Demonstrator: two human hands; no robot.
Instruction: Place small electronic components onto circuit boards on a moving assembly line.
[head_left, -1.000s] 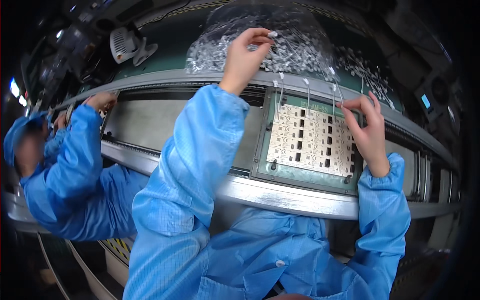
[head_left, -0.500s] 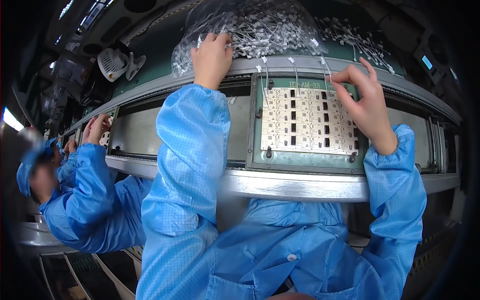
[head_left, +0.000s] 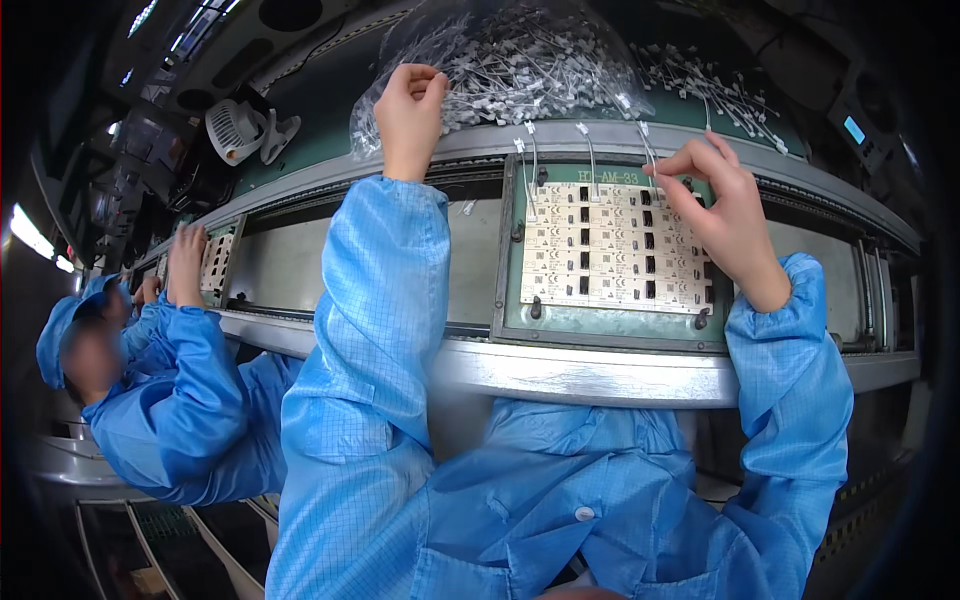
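In front of me a green fixture (head_left: 610, 322) holds a panel of white circuit boards (head_left: 615, 250) with black connectors. Several short cables with white plugs lie over its far edge, among them a left cable (head_left: 533, 160) and a middle cable (head_left: 591, 160). My right hand (head_left: 722, 205) pinches a white-plugged cable (head_left: 648, 146) at the panel's far right. My left hand (head_left: 410, 112) is raised beside a clear plastic bag (head_left: 365, 125) of loose cables (head_left: 540, 75). Its fingers are curled together, and whatever they hold is hidden.
More loose cables (head_left: 715, 85) lie right of the bag. A metal rail (head_left: 590, 375) runs along the near side of the line. A small white fan (head_left: 235, 132) stands at the far left. At left, a co-worker in blue (head_left: 190, 400) reaches over another panel (head_left: 216, 262).
My left hand has drawn slightly left and its fingers have come off the cable heap. My right hand has moved slightly left and down with its cable. The co-worker's hands have shifted.
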